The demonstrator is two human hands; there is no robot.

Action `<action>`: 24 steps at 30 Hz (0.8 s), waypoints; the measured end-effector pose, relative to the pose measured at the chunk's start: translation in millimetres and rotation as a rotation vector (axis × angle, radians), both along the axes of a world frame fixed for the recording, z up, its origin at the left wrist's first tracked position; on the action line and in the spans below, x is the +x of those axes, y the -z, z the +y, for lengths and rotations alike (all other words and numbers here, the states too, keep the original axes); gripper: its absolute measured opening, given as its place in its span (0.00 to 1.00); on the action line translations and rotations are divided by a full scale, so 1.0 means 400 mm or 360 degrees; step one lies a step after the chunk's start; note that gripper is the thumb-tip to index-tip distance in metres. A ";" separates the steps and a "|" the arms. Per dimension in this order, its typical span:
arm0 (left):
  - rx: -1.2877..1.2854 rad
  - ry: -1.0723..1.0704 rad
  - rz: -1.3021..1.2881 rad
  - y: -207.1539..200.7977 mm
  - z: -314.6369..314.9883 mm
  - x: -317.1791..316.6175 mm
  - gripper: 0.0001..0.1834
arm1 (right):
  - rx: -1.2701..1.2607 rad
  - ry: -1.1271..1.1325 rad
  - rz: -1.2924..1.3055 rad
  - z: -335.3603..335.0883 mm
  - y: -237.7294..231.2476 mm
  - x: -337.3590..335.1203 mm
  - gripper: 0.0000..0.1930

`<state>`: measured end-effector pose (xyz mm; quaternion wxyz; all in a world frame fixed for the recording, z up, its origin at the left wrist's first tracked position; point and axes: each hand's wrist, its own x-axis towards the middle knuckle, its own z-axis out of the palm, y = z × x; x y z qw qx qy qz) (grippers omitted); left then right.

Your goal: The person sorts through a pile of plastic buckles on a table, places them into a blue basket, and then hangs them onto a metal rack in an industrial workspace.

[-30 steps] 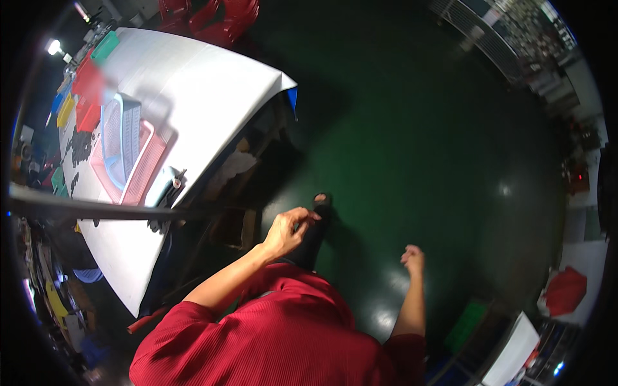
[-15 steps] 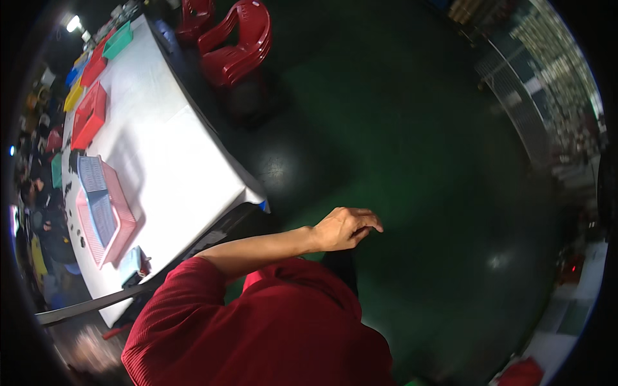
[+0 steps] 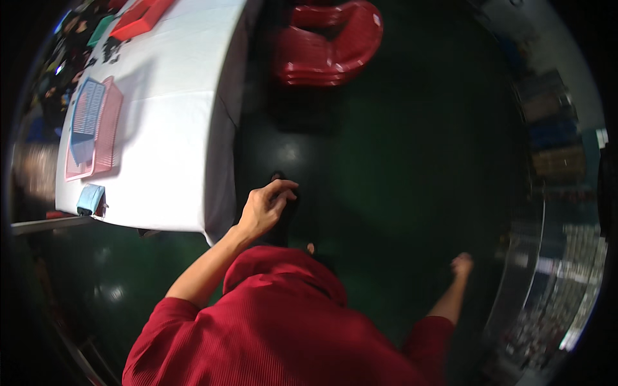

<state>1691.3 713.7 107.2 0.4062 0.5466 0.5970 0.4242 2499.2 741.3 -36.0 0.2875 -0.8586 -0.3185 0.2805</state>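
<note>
My left hand (image 3: pixel 262 207) hangs in the air over the dark green floor, just off the corner of a white-covered table (image 3: pixel 170 154). Its fingers are loosely bent and apart, with nothing in them. Away to the right, my right hand (image 3: pixel 462 264) is small and blurred at the end of a swung-out arm; its fingers cannot be made out. Neither hand touches anything. A pink basket (image 3: pixel 106 138) stands on the table with a blue basket (image 3: pixel 89 116) tilted inside it. Close to them, at the table's near edge, lies a light blue box-like item (image 3: pixel 91 199).
Stacked red plastic chairs (image 3: pixel 328 48) stand beyond the table's right side. Farther up the table are a red tray (image 3: pixel 141 18) and a green tray (image 3: pixel 101 31). A metal rail (image 3: pixel 48 225) meets the near left corner. Racks with goods (image 3: pixel 560 270) line the far right.
The view has swung round, so the table and chairs sit differently in it. My left hand has moved nearer the table corner in the picture, and my right hand has come into view.
</note>
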 end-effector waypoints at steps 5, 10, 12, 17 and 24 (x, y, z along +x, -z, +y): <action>-0.0508 -0.0297 -0.0748 0.019 0.213 -0.127 0.13 | 0.0712 -0.1008 0.0051 0.856 -0.330 -0.842 0.14; -0.0209 -0.0122 0.0089 -0.001 0.443 -0.324 0.13 | 0.0032 -0.2175 -0.0249 0.918 -0.139 -1.533 0.11; -0.0087 -0.0410 0.0479 -0.082 0.492 -0.441 0.13 | -0.0670 -0.2875 -0.0594 0.907 -0.129 -1.710 0.16; -0.0184 -0.1422 0.0067 -0.101 0.446 -0.707 0.13 | -0.0678 -0.3135 -0.0642 1.025 -0.055 -1.982 0.16; -0.0172 -0.2526 -0.0575 0.101 0.273 -0.725 0.14 | -0.0349 -0.3720 -0.0956 1.405 -0.074 -2.507 0.15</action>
